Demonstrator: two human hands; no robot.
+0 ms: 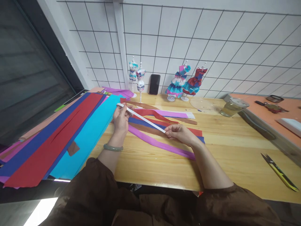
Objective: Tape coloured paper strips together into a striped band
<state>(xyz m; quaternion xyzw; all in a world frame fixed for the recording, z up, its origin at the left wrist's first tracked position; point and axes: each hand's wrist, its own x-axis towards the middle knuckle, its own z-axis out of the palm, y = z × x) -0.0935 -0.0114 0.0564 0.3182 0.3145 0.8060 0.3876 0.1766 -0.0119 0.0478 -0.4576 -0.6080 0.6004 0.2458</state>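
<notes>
The wooden desk (152,171) fills most of my feed, its near strip left bare, I'd guess so my forearms have room. Down its left side, long coloured paper sheets (58,135) lie stacked slantwise, probably to leave the middle free. Narrower paper strips (160,144) run across that middle, loosely side by side, which I take as a way to keep every colour within reach. Four dress forms (180,82) stand by the tiled wall (152,26), likely parked out of harm's way (the right pair wear the fuller skirts). Both my hands are closed in light pinches: the left hand (121,120) and the right hand (178,134) grasp opposite ends of one thing. Snips (279,172) lie far right, presumably clear of my sleeve. Thinnest of all is the white tape (147,120), slanting taut between my fingers above the strips, held apart, I judge, to stop it curling; its wound part seems tucked at the left.
</notes>
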